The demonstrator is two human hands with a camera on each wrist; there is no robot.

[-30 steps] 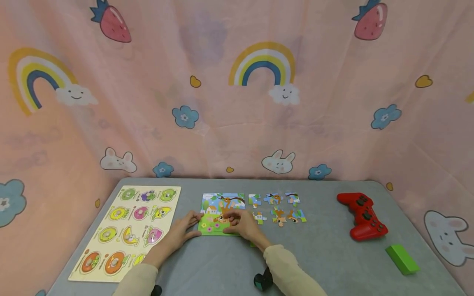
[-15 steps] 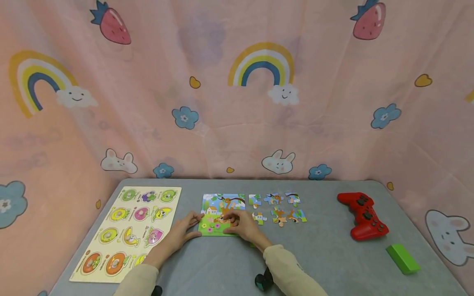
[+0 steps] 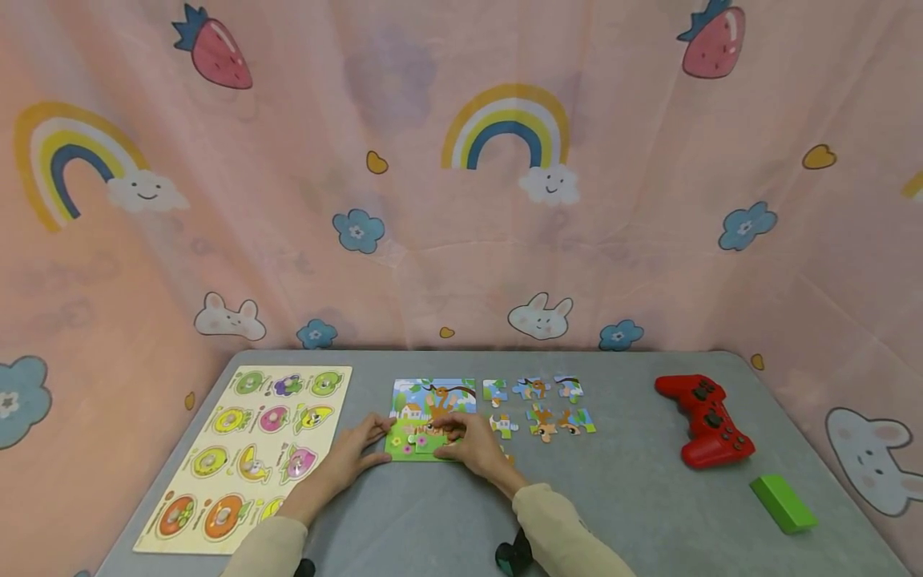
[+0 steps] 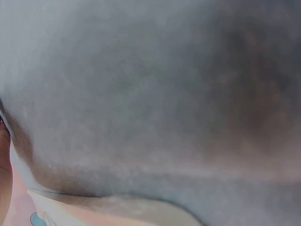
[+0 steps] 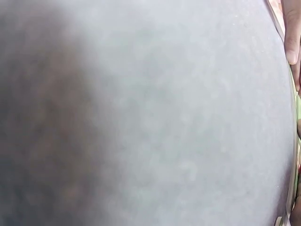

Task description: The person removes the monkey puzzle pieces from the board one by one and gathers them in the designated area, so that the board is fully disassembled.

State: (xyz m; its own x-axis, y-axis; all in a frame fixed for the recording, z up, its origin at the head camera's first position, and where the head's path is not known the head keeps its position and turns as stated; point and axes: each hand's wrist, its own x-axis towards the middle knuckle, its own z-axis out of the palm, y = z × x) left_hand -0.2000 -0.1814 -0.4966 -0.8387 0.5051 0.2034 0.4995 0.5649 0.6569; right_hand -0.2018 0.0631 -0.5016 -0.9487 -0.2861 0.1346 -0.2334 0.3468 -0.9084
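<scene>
A small jigsaw board (image 3: 404, 394) with a cartoon animal, house and tree lies mid-table in the head view. My left hand (image 3: 356, 449) rests at its left side, fingertips and thumb touching the edge. Over the board's lower right, my right hand (image 3: 472, 445) has thumb and index finger at a green puzzle piece (image 3: 421, 445), whose pale edge stands out from the picture. Fingers cover part of the board. Several loose puzzle pieces (image 3: 534, 388) lie to its right. In the right wrist view only fingers (image 5: 292, 44) show at the right border; the left wrist view is mostly blurred grey tabletop.
A cream board of fruit pictures (image 3: 274, 441) lies on the left, partly under the left forearm. On the right are a red game controller (image 3: 705, 421) and a green block (image 3: 783, 503). A pink patterned curtain (image 3: 418, 288) hangs behind the grey table (image 3: 620, 481).
The green piece's pale edge now shows to the left of the right fingers. My right wrist has shifted slightly, exposing an orange bit of a loose piece beside it. The left hand stays put.
</scene>
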